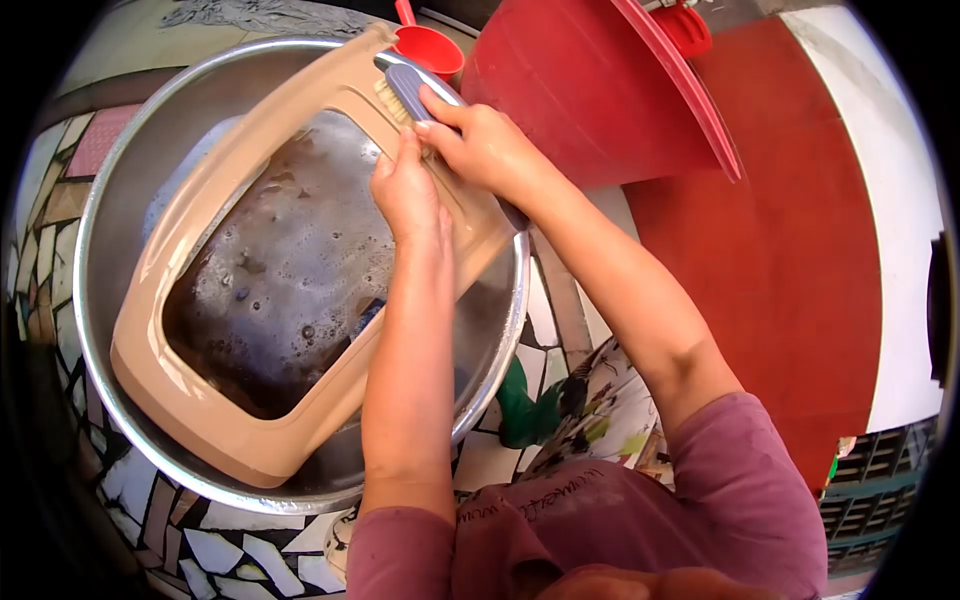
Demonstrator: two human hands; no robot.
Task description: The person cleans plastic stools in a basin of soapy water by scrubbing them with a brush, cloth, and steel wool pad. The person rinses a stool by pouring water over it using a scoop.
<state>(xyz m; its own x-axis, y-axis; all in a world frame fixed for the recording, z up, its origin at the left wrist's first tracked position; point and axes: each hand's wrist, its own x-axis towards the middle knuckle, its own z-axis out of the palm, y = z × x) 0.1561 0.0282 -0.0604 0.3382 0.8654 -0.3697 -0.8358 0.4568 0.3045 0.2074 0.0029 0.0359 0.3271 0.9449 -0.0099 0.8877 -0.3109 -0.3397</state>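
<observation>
A beige plastic frame [240, 440] with a large opening lies tilted across a wide metal basin [88, 250]. Dark, foamy water [300, 260] shows through the opening. My left hand [410, 195] grips the frame's upper right side, its fingers partly hidden behind the edge. In my right hand [478, 142] is a scrub brush [405, 88] with a grey and white handle. Its pale bristles rest against or just over the frame, close to my left fingertips; I cannot tell if they touch. A small dark blue thing [368, 312] shows at the opening's right edge.
A large red plastic tub [590, 90] leans at the upper right, with a red scoop [430, 48] beside it. Irregular stone tiles [215, 550] surround the basin. A red floor area [760, 250] lies to the right, and a dark slatted crate [880, 480] stands at lower right.
</observation>
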